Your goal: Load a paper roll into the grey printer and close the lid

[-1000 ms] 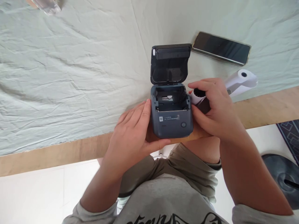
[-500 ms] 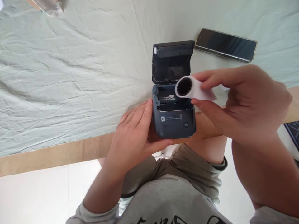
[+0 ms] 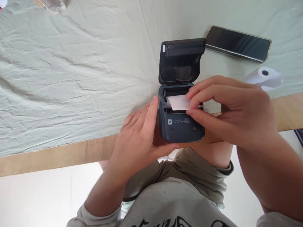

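A dark blue portable thermal printer (image 3: 181, 134) sits at the table's near edge, its lid (image 3: 182, 61) swung up and back. My left hand (image 3: 139, 135) grips the printer, fingers along its left side and thumb below its front edge. In my right hand (image 3: 232, 110), the fingertips pinch a small white paper roll (image 3: 178, 102) at its right end. The roll lies sideways in the printer's paper compartment, with a loose flap of paper toward the front. My fingers hide the roll's right end.
A phone (image 3: 239, 44) lies behind and to the right of the printer. Another white paper roll (image 3: 272, 77) stands beyond my right hand, partly unrolled. A clear container (image 3: 55, 5) is at the far left corner. Wrinkled pale cloth (image 3: 82, 72) covers the table up to its wooden edge (image 3: 59, 154).
My right hand has lowered the paper roll from above the printer into its compartment and turned it crosswise. The lid stays up; my left hand keeps its hold. The second roll has come into sight.
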